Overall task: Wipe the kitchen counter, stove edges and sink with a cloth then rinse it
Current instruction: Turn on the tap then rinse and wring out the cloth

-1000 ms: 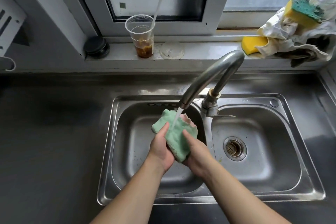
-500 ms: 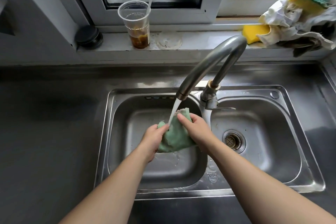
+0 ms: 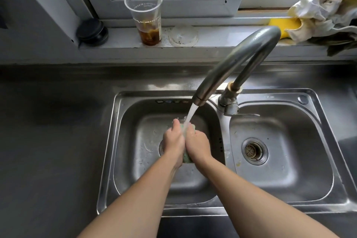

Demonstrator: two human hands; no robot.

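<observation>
Both my hands squeeze a green cloth over the left basin of the steel double sink. My left hand and my right hand are pressed together around the cloth, so only small green bits show above and below them. Water runs from the curved faucet onto the cloth and my fingers. The steel counter lies to the left of the sink.
On the window ledge stand a plastic cup with a straw and brown dregs, a clear lid and a black round object. Yellow sponges and crumpled rags lie at the ledge's right. The right basin has a drain strainer.
The cloth was spread between my hands under the stream; now both hands have closed together around it, bunching it up lower in the left basin.
</observation>
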